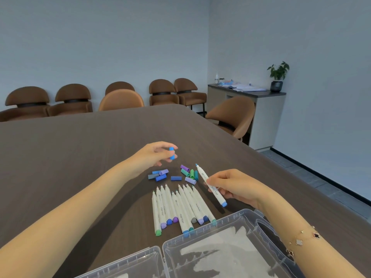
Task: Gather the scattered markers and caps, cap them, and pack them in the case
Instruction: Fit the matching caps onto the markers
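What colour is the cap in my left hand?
Blue, seen in the head view: the cap pinched by the left hand.

Case [200, 249] cut off by bottom edge; sideboard items [239, 86] too small.

You are looking at ten uncapped markers [181, 209] lying on the worktop [80, 153], one more marker [210, 185] held, eleven loose caps [176, 178], one blue cap [171, 153] held, and one clear case [220, 251].

I'm seeing even, soft room light; arms are casting faint shadows on the table [80, 149], and wide-angle bending is stretching the edges.
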Tool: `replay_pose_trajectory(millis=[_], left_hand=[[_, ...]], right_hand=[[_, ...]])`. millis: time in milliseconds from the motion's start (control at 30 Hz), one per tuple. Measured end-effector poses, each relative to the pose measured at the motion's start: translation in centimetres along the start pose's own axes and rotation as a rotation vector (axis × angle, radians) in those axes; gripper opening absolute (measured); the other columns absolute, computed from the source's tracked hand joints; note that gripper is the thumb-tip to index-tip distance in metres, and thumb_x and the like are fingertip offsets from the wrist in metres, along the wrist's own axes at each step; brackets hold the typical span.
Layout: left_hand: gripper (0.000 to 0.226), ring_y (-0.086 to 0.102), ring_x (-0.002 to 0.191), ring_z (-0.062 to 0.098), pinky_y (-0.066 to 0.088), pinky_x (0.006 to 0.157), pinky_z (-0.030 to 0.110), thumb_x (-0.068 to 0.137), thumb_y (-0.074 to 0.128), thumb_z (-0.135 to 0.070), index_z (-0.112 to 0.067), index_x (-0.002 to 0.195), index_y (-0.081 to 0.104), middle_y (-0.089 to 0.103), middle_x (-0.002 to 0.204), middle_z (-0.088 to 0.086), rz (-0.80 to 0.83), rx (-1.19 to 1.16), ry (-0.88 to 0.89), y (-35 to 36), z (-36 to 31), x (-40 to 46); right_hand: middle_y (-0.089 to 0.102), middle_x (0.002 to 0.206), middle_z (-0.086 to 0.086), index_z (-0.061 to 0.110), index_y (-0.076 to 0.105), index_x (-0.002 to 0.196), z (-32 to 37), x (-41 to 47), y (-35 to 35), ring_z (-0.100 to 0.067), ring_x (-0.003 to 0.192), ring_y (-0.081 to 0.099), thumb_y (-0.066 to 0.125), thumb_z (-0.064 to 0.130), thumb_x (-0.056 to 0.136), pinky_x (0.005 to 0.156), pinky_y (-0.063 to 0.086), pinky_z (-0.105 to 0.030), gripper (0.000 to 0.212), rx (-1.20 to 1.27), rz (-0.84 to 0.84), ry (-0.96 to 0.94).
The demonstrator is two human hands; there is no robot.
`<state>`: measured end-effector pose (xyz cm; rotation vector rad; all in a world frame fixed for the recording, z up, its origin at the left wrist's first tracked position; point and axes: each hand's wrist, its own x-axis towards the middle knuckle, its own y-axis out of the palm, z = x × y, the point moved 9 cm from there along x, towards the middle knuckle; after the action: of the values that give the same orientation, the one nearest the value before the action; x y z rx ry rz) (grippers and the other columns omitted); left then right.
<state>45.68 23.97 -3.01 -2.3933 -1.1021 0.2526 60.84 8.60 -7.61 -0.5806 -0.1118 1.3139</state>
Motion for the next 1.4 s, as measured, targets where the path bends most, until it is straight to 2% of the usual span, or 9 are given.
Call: replay_pose_trajectory(millis=[133,300,400,533,767,900,1100,1233,1400], left_hand=[[0.028,0.061,0.098,0.007,0.047,0.078,0.019,0.092,0.059,-0.031,-0.025,0.119,0.063,0.067,0.113,-0.006,0.043,-0.127,-0.085,1.3,0.7,0.2],[0.023,0.063,0.095,0.01,0.052,0.07,0.014,0.09,0.061,-0.022,-0.02,0.113,0.066,0.067,0.111,0.001,0.065,-0.281,-0.146,2.9,0.9,0.0],[0.022,0.063,0.092,0.012,0.053,0.073,0.015,0.091,0.06,-0.02,-0.019,0.112,0.067,0.068,0.11,0.004,0.11,-0.307,-0.154,3.8,0.5,-0.3],[0.021,0.065,0.088,0.01,0.053,0.068,0.015,0.09,0.061,-0.019,-0.019,0.11,0.068,0.069,0.109,0.004,0.092,-0.358,-0.155,3.4,0.5,-0.3],[0.019,0.064,0.102,0.016,0.054,0.072,0.016,0.089,0.062,-0.023,-0.022,0.107,0.068,0.068,0.112,0.005,0.129,-0.295,-0.158,4.0,0.7,-0.6],[0.024,0.065,0.101,0.013,0.054,0.073,0.015,0.09,0.061,-0.023,-0.019,0.113,0.066,0.067,0.112,0.003,0.144,-0.281,-0.157,4.4,0.7,-0.7],[0.022,0.064,0.099,0.011,0.053,0.072,0.015,0.088,0.064,-0.026,-0.021,0.108,0.068,0.068,0.11,-0.001,0.099,-0.208,-0.165,2.4,0.5,-0.5],[0.018,0.064,0.088,0.007,0.051,0.058,0.01,0.086,0.068,-0.025,-0.015,0.101,0.071,0.067,0.104,0.0,0.02,0.041,-0.31,-2.0,2.7,-1.0],[0.031,0.063,0.074,0.01,0.053,0.056,0.015,0.082,0.073,-0.021,-0.004,0.108,0.068,0.067,0.089,0.006,0.047,0.192,-0.558,-3.0,7.2,-2.4]], right_hand=[[0.067,0.095,-0.002,0.023,0.072,0.103,0.5,-0.3,0.6,-0.014,0.075,0.05,0.06,0.033,0.09,0.064,0.041,-0.018,0.02,0.034,0.046,-0.039],[0.066,0.093,-0.002,0.019,0.072,0.104,0.8,-0.4,0.9,-0.014,0.073,0.05,0.061,0.031,0.09,0.062,0.04,-0.018,0.021,0.048,0.064,-0.041],[0.066,0.091,-0.001,0.019,0.072,0.104,0.8,-0.4,1.0,-0.014,0.072,0.049,0.061,0.031,0.09,0.062,0.039,-0.017,0.021,0.043,0.064,-0.034],[0.066,0.093,-0.002,0.02,0.071,0.101,0.7,-0.4,1.0,-0.014,0.073,0.049,0.06,0.03,0.091,0.061,0.039,-0.017,0.018,0.044,0.058,-0.03],[0.066,0.093,-0.003,0.02,0.072,0.101,0.7,-0.4,0.9,-0.015,0.074,0.049,0.061,0.03,0.09,0.064,0.041,-0.02,0.018,0.048,0.038,-0.025],[0.066,0.096,-0.005,0.017,0.071,0.104,0.8,-0.5,0.9,-0.015,0.074,0.049,0.061,0.029,0.09,0.063,0.04,-0.019,0.021,0.038,0.039,-0.022],[0.065,0.094,-0.003,0.018,0.071,0.104,0.9,-0.6,0.8,-0.015,0.074,0.049,0.061,0.029,0.09,0.064,0.04,-0.019,0.02,0.044,0.035,-0.026],[0.065,0.091,-0.003,0.019,0.071,0.102,0.7,-0.5,0.5,-0.015,0.075,0.051,0.062,0.03,0.09,0.064,0.042,-0.018,0.019,0.035,0.02,-0.024],[0.065,0.093,-0.007,0.017,0.071,0.103,0.4,-0.4,0.8,-0.015,0.074,0.05,0.062,0.031,0.089,0.062,0.041,-0.018,0.022,0.003,0.025,-0.001]])
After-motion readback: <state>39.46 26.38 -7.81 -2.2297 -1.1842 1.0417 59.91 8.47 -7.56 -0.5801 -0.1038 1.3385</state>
